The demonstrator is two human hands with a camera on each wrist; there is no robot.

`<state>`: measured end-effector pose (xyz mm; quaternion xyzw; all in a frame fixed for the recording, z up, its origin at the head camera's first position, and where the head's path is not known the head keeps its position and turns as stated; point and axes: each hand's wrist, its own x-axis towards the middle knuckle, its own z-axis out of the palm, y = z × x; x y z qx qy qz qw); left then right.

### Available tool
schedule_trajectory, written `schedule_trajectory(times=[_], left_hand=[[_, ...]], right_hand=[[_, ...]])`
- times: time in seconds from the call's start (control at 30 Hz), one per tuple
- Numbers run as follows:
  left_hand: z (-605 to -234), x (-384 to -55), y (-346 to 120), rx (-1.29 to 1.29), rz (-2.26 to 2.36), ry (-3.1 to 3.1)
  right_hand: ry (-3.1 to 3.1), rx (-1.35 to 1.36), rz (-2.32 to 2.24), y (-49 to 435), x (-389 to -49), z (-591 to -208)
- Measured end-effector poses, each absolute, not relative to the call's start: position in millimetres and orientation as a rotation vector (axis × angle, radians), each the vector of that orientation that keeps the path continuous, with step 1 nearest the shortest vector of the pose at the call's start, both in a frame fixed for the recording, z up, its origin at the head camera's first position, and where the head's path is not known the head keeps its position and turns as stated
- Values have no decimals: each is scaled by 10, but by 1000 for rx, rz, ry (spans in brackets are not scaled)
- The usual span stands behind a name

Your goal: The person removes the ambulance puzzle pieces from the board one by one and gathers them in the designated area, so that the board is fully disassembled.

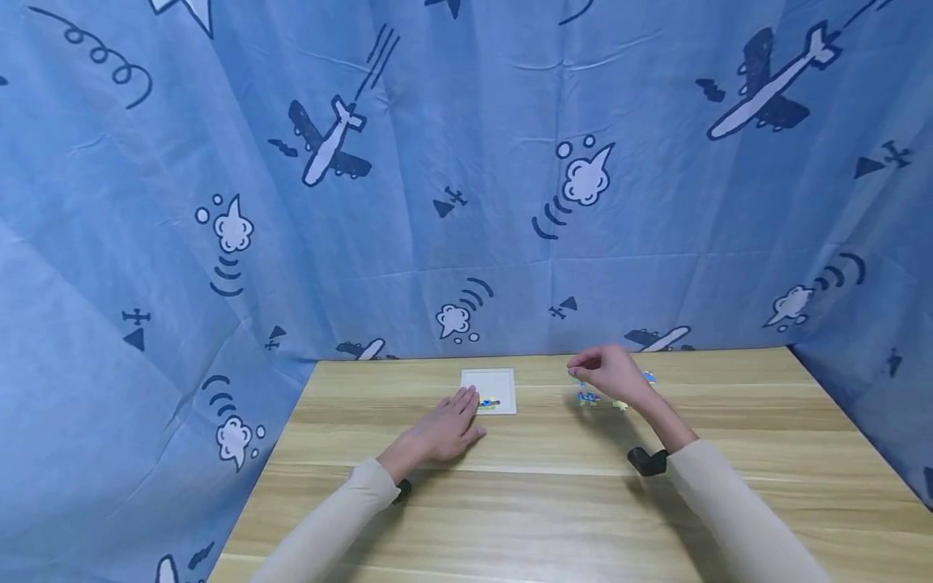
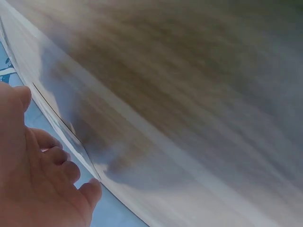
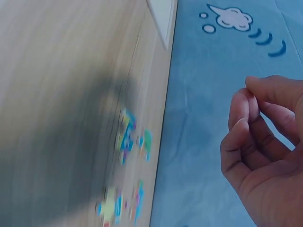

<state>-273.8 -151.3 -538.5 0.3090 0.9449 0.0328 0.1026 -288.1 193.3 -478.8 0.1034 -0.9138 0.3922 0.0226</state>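
Note:
My left hand lies palm down with its fingers extended, the fingertips at the left edge of a white square puzzle tray. Colourful puzzle pieces lie along the tray's lower part, partly behind those fingertips. In the left wrist view the left fingers reach toward the tray's thin edge. My right hand is raised over loose puzzle pieces. Its fingers are curled, with thumb and fingertip together and nothing visible between them. Several loose pieces appear beneath it, blurred, in the right wrist view.
Both hands are over a light wooden table. Behind its far edge hangs a blue curtain printed with planes and clouds. Loose pieces include a yellow piece and a blue piece near the right hand. Dark straps circle the wrists.

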Motion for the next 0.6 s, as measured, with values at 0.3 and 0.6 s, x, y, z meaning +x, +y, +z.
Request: schedule_trajectory(times=[0.3, 0.6], left_hand=[[-5422, -2722, -1625, 887, 149, 2788], [-5439, -2704, -1616, 914, 176, 2787]], right_hand=[[-2825, 448, 1288, 1483, -3029, -4851], [-2865, 533, 1257, 1064, -3123, -5047]])
